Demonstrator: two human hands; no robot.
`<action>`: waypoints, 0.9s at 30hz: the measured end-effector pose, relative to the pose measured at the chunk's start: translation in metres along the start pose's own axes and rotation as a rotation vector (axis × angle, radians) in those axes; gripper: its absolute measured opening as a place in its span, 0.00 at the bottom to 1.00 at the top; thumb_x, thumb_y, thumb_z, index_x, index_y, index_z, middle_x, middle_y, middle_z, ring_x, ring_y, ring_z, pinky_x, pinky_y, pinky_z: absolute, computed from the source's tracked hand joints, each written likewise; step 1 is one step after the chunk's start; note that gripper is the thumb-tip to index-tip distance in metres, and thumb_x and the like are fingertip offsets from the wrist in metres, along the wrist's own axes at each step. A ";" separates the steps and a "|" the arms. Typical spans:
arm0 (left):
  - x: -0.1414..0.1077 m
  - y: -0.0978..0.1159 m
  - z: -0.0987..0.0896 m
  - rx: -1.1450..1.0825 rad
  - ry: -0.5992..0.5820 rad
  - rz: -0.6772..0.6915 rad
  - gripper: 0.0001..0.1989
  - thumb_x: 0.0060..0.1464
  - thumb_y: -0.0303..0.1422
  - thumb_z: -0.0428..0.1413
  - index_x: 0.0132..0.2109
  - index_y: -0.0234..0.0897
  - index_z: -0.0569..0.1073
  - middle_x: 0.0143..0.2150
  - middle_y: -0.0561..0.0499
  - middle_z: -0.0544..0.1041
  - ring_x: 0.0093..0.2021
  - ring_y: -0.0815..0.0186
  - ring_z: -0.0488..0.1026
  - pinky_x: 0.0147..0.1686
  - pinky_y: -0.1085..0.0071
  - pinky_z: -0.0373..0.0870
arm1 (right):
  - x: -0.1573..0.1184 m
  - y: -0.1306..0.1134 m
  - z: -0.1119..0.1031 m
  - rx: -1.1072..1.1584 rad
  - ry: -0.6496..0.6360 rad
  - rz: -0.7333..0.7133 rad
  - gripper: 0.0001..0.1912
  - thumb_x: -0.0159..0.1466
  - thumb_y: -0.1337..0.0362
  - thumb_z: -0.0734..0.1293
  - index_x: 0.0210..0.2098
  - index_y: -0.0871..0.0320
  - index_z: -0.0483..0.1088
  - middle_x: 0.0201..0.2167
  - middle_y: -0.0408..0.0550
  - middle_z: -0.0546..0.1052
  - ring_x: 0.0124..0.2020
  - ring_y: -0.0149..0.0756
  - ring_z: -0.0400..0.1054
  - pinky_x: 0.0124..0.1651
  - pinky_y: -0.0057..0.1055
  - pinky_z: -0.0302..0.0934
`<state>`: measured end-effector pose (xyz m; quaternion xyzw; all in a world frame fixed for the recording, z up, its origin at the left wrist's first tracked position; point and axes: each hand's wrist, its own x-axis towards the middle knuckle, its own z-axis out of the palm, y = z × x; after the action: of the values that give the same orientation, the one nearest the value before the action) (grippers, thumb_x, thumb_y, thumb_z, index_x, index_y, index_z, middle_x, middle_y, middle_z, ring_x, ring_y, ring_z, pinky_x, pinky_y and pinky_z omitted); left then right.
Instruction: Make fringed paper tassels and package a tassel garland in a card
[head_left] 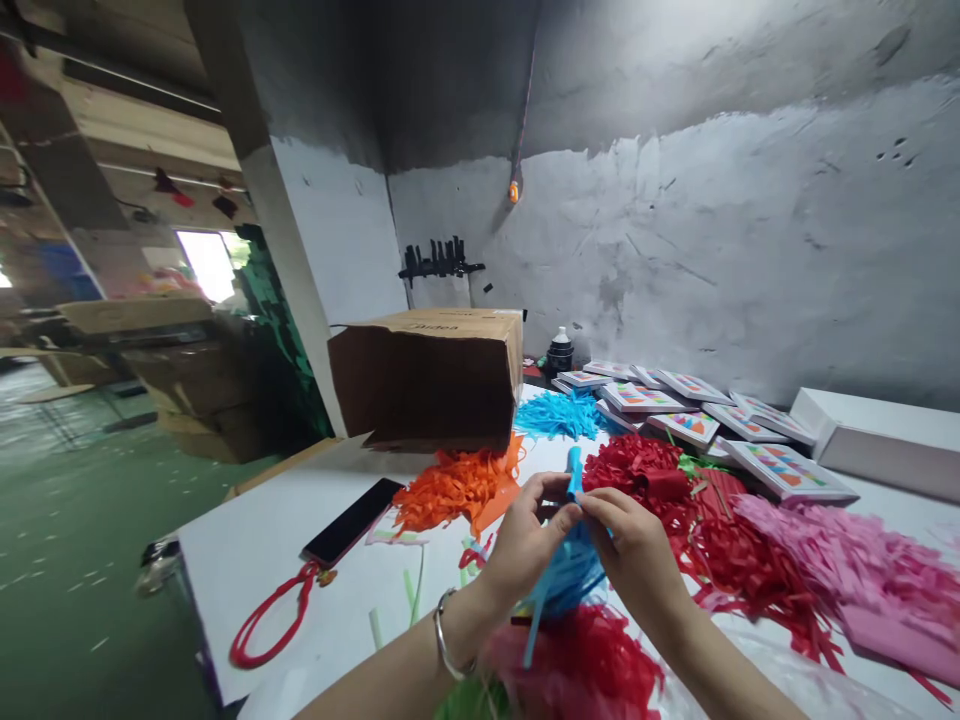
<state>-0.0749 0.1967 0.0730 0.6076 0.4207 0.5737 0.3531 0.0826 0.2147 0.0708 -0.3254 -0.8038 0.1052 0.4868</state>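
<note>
Both of my hands are raised over the table around a blue paper tassel (574, 568). My left hand (531, 538) pinches the rolled upper part of it, thumb and fingers together. On the other side, the thumb and fingers of my right hand (628, 540) close on the same roll. The rolled top stands upright above my fingertips, and cut blue strips hang below, with one long strip reaching down. Behind my left hand is an orange fringe pile (457, 485). Red fringes (645, 470) lie behind and right of my right hand, and another red bunch (600, 665) is beneath.
An open cardboard box (427, 385) stands at the back left. A phone (352, 522) with a red strap lies near the left edge. Flat printed packs (787, 470), a white box (885, 440), pink fringes (862, 555) and a dark bottle (560, 352) are rearward and right.
</note>
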 end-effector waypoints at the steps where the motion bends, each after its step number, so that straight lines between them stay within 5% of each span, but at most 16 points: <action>1: -0.006 0.000 0.003 -0.011 0.000 0.004 0.24 0.56 0.47 0.62 0.53 0.37 0.73 0.48 0.43 0.78 0.48 0.56 0.75 0.49 0.63 0.72 | -0.001 0.000 -0.003 0.029 0.000 0.015 0.12 0.70 0.65 0.60 0.41 0.55 0.76 0.38 0.50 0.79 0.37 0.39 0.75 0.40 0.34 0.68; 8: -0.027 -0.008 0.021 -0.289 0.016 -0.170 0.22 0.55 0.49 0.62 0.48 0.37 0.74 0.44 0.45 0.78 0.46 0.57 0.75 0.47 0.64 0.70 | -0.002 -0.002 -0.016 0.196 -0.078 0.179 0.11 0.64 0.61 0.67 0.27 0.57 0.73 0.25 0.44 0.77 0.27 0.34 0.73 0.29 0.26 0.66; 12: -0.027 -0.013 0.024 -0.431 0.043 -0.258 0.21 0.54 0.49 0.63 0.46 0.37 0.74 0.41 0.48 0.78 0.42 0.61 0.74 0.44 0.67 0.71 | 0.000 0.002 -0.021 0.260 -0.175 0.190 0.13 0.67 0.56 0.65 0.32 0.57 0.77 0.31 0.46 0.82 0.33 0.37 0.77 0.37 0.28 0.70; 16: -0.026 -0.012 0.024 -0.423 0.038 -0.276 0.18 0.55 0.46 0.63 0.44 0.36 0.75 0.39 0.49 0.78 0.39 0.63 0.74 0.42 0.68 0.71 | -0.003 0.004 -0.022 0.191 -0.119 0.188 0.12 0.69 0.59 0.61 0.44 0.57 0.73 0.34 0.49 0.81 0.35 0.38 0.76 0.39 0.33 0.70; 22: -0.028 -0.007 0.025 -0.409 0.048 -0.279 0.17 0.55 0.45 0.62 0.43 0.37 0.75 0.42 0.48 0.78 0.44 0.60 0.75 0.48 0.67 0.70 | -0.012 -0.010 -0.017 0.020 -0.122 0.034 0.08 0.67 0.64 0.61 0.36 0.54 0.73 0.38 0.49 0.77 0.42 0.43 0.70 0.61 0.52 0.54; 27: -0.031 -0.013 0.026 -0.372 0.025 -0.270 0.17 0.59 0.46 0.58 0.46 0.37 0.75 0.46 0.46 0.78 0.51 0.57 0.73 0.55 0.64 0.66 | -0.017 -0.007 -0.010 -0.020 -0.110 0.080 0.11 0.67 0.67 0.60 0.34 0.54 0.74 0.39 0.51 0.77 0.40 0.42 0.69 0.62 0.57 0.48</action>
<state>-0.0503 0.1750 0.0464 0.4631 0.3893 0.5965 0.5274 0.0937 0.1970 0.0668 -0.3559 -0.8166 0.1345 0.4341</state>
